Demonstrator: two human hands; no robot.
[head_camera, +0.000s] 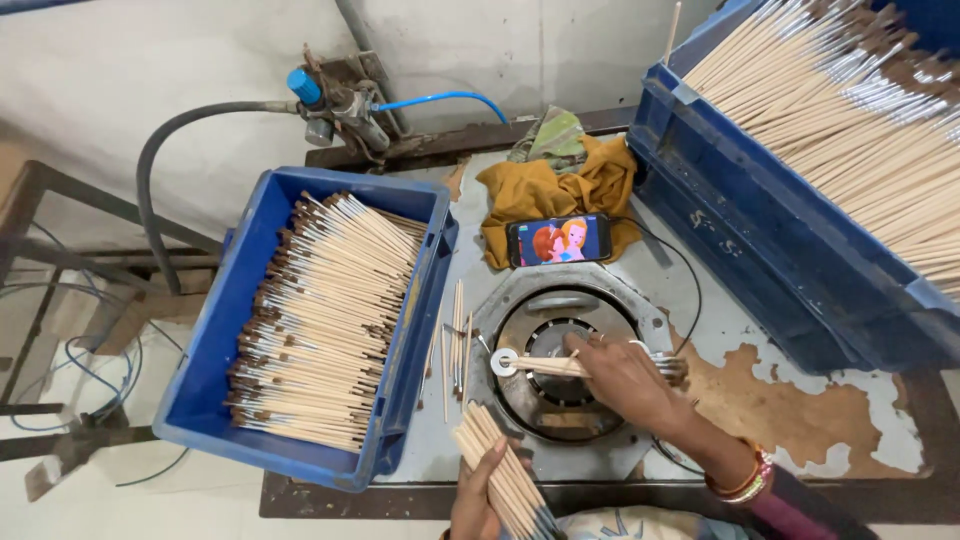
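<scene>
Your right hand (625, 375) pinches a single wooden stick (545, 365), laid flat across the round metal fixture (560, 365) on the tabletop (740, 390), its tip in a white ring (503, 362). Your left hand (478, 500) is clamped around a bundle of sticks (500, 470) at the near edge. Blue crate (215, 330) of finished brushes sits left; a phone (560, 240) lies on an ochre cloth (550, 190) behind.

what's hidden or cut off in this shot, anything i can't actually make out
- Head view: the left hand and the lower end of its bundle of thin wooden sticks are cut by the bottom edge.
- The right hand hides how its fingers hold the wooden stick on the round grey metal machine plate.
- The large blue plastic crate of sticks runs off the right edge.
</scene>
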